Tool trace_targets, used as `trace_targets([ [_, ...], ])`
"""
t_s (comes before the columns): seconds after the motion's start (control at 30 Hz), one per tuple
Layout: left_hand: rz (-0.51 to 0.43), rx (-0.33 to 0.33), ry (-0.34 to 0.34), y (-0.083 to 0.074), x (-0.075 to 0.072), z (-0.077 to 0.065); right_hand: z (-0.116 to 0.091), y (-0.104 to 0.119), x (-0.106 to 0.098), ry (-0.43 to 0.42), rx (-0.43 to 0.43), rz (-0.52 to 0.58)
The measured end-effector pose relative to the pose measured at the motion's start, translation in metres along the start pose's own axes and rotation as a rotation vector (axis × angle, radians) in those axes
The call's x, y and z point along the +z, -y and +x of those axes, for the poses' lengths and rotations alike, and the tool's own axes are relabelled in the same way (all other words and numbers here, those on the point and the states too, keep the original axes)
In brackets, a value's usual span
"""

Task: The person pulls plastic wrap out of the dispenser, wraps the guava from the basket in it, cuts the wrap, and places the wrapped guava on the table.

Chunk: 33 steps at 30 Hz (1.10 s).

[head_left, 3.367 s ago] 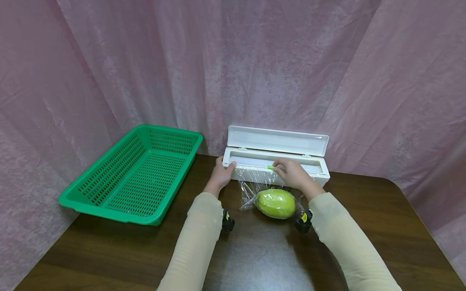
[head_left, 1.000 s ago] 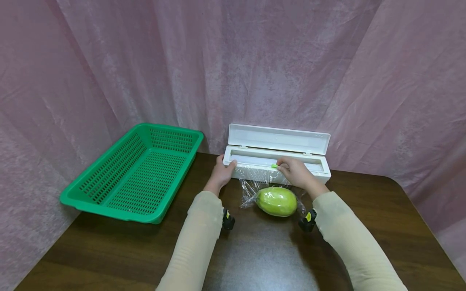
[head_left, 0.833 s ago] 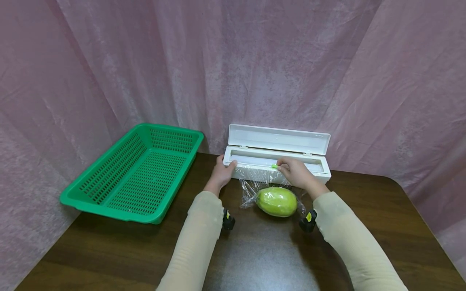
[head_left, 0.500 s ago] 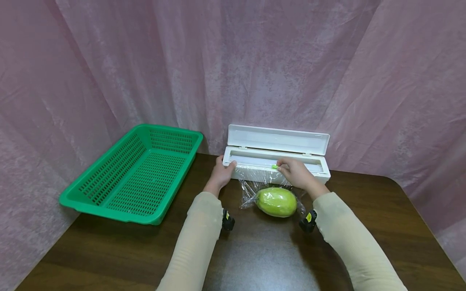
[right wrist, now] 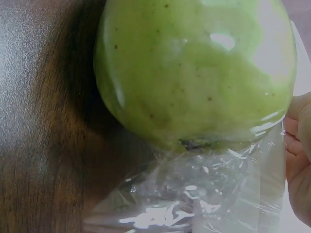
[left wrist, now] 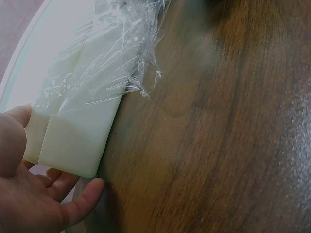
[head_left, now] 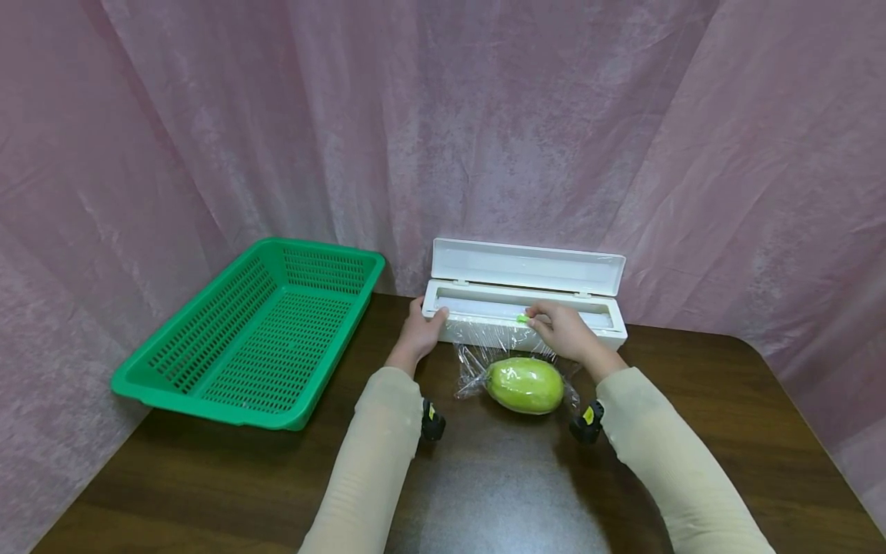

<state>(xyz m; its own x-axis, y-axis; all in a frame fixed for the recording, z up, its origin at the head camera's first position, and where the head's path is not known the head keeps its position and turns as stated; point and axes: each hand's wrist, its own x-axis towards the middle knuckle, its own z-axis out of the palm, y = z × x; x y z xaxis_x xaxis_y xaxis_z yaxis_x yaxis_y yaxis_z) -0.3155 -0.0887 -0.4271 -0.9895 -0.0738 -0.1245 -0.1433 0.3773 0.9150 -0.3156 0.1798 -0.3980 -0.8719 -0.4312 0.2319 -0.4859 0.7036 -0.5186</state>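
Note:
A white plastic-wrap dispenser box [head_left: 605, 335] lies at the back of the table with its lid [head_left: 529, 266] raised. My left hand [head_left: 418, 334] grips the box's left end, thumb on top and fingers around the end in the left wrist view. With thumb and fingertips my right hand [head_left: 566, 332] pinches the small green slider cutter [head_left: 521, 318] along the front edge. Clear plastic wrap [head_left: 474, 371] runs from the box down to an oval green fruit [head_left: 525, 386] wrapped in it. Bunched wrap [right wrist: 189, 194] sticks out at the fruit's end in the right wrist view.
A green slotted plastic basket [head_left: 277, 419] stands on the left of the brown wooden table [head_left: 498, 492]. A pink curtain [head_left: 526, 123] hangs directly behind the box. Black wrist cameras hang close to the fruit on both sides.
Compared with 3.4 seconds ago, my right hand has slid the green cutter a little to the right along the box edge. Over the last second both hands have stayed almost still.

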Motion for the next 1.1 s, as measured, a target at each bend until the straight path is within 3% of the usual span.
trace_targets([
  [1.1, -0.023, 0.011, -0.004, 0.001, 0.001, 0.000, 0.001, -0.010, -0.007, 0.047, 0.000, -0.012],
])
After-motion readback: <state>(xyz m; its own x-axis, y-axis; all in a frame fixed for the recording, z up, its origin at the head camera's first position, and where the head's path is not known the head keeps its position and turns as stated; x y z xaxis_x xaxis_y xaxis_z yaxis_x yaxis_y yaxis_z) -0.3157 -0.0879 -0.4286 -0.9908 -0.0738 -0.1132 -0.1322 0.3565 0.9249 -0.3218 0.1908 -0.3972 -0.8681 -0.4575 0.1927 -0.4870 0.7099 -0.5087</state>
